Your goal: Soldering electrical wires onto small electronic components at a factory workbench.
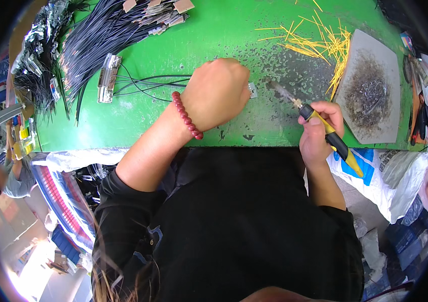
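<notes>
Head view: the left hand [216, 93] is curled up with its back on top, over the green table [274, 123]. Its fingertips are hidden, so I cannot tell what they pinch. Thin black wires [161, 78] go under it from the left, and a little silver piece [253, 90] peeks out by its fingers. A string of red beads [187, 121] goes around the wrist. The right hand [322, 132] pinches a yellow and black soldering iron [336, 143] between thumb and fingers. The iron's tip points up and left, near the silver piece but not touching it.

At the other end of the black wires, left of the left hand, lies a shiny metal block [108, 79]. Farther up and left is a big bunch of black wires [105, 32]. On the right, thin yellow sticks [342, 55] lie in a messy pile beside a gray board [371, 88] with a dark, dirty middle.
</notes>
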`<state>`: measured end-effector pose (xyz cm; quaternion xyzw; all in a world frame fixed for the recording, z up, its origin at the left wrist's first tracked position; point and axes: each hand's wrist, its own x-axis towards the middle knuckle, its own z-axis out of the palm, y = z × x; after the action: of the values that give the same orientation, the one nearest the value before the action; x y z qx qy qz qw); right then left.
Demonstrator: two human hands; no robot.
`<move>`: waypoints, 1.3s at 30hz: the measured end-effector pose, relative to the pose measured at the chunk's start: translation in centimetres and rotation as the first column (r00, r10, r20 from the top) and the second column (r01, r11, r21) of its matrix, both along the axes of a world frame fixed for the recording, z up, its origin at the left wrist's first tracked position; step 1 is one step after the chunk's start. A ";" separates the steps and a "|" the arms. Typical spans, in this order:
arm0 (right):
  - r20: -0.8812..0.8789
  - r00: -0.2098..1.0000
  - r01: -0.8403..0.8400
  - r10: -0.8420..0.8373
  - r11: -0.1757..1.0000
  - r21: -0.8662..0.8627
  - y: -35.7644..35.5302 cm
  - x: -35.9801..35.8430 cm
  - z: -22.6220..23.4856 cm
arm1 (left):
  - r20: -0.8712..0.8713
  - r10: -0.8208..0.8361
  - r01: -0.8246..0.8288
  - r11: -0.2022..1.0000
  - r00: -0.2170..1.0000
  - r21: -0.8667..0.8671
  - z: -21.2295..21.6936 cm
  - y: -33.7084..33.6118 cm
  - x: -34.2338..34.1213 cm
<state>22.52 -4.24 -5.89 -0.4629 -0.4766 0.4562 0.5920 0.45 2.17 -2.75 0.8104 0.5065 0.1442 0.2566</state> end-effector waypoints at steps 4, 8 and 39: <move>0.114 0.993 -0.032 0.026 0.998 0.049 0.6 -0.5 0.2 | 0.083 -0.008 0.005 0.999 0.997 0.039 -0.1 0.1 -0.5; 0.087 0.983 -0.163 0.162 0.987 0.002 0.7 -0.6 0.5 | 0.157 -0.003 -0.003 0.999 0.988 0.043 0.0 0.1 -0.5; 0.838 0.018 0.053 -0.546 0.837 0.545 26.3 25.9 12.8 | 0.053 0.247 -0.251 0.912 0.968 0.326 0.1 -9.8 -6.5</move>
<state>48.39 22.05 6.93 -0.6170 -0.7065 -0.2111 0.2751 -6.01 -7.59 -2.64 0.7700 0.5729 0.2626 0.0996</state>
